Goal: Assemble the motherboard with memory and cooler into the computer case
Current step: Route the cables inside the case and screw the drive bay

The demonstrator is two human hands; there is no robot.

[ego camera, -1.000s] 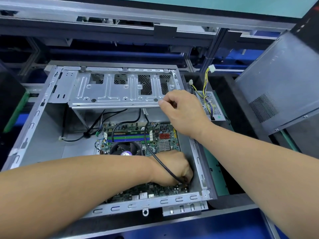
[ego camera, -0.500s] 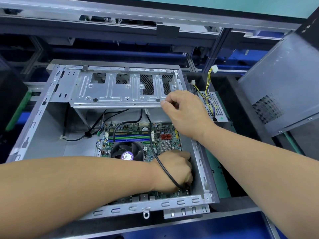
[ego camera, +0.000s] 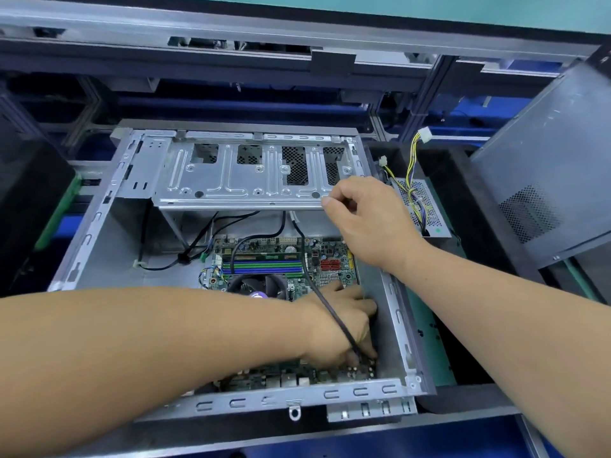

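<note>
While the left hand pinches the stiff black cable onto the fragile motherboard, the right hand grips the drive cage, fingers curled.

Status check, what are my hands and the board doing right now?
Left hand down on motherboard, near right corner. Right hand gripping drive cage edge. Black cable crosses left hand.
</note>
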